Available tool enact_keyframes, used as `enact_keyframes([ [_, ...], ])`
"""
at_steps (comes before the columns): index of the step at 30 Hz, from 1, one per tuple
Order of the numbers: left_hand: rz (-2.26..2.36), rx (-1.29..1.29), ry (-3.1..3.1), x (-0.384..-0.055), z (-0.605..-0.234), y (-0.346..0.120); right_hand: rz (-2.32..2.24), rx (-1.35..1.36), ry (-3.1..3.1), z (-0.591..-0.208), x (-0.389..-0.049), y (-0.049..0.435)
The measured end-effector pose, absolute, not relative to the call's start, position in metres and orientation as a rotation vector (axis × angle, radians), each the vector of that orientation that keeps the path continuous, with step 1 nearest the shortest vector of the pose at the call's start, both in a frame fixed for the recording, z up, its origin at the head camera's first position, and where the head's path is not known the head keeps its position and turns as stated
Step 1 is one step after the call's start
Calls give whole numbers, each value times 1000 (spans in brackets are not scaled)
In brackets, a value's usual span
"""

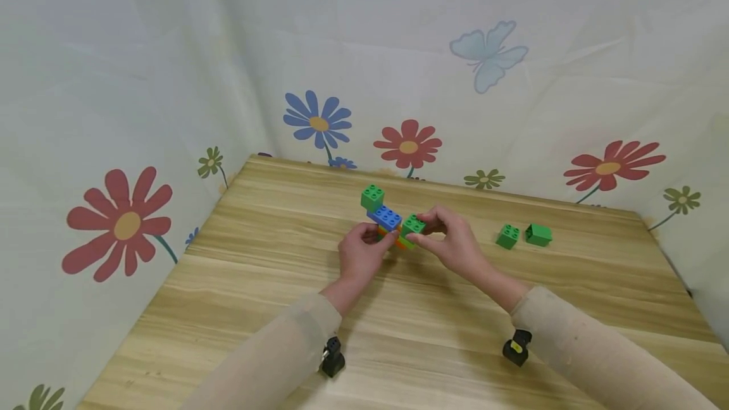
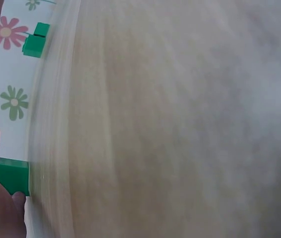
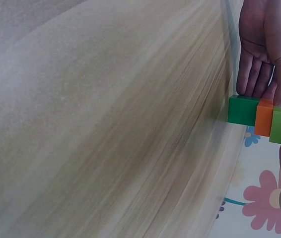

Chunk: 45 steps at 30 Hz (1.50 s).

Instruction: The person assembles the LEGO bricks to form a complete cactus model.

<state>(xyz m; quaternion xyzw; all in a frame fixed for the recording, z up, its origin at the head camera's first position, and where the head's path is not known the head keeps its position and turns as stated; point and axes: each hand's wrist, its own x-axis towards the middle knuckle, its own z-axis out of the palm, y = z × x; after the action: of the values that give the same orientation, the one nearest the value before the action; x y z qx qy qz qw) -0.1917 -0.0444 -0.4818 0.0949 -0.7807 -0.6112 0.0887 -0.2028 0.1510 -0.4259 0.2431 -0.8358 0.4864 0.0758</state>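
A small build of toy building bricks stands between both hands over the wooden table. Its blue brick (image 1: 387, 217) carries a green brick (image 1: 373, 197) at the far left end. My left hand (image 1: 361, 253) grips the build from the left, thumb in front. My right hand (image 1: 455, 242) pinches another green brick (image 1: 412, 225) by its sides at the build's right end, above a lime brick (image 3: 279, 125). In the right wrist view, an orange brick (image 3: 263, 118) and a dark green bottom brick (image 3: 243, 110) follow below the lime one. Whether the pinched brick is fully pressed on, I cannot tell.
Two loose green bricks lie to the right: one with studs up (image 1: 508, 236), the other on its side (image 1: 538, 235). A flower-printed curtain (image 1: 353, 49) hangs behind the wooden table (image 1: 256, 207). A small black device (image 1: 516, 348) hangs at each sleeve.
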Motion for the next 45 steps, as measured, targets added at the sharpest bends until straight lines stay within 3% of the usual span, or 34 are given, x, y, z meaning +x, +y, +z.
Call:
enact_keyframes([
  [45, -1804, 306, -2363, -190, -474, -46, 1401, 741, -2545, -431, -203, 151],
])
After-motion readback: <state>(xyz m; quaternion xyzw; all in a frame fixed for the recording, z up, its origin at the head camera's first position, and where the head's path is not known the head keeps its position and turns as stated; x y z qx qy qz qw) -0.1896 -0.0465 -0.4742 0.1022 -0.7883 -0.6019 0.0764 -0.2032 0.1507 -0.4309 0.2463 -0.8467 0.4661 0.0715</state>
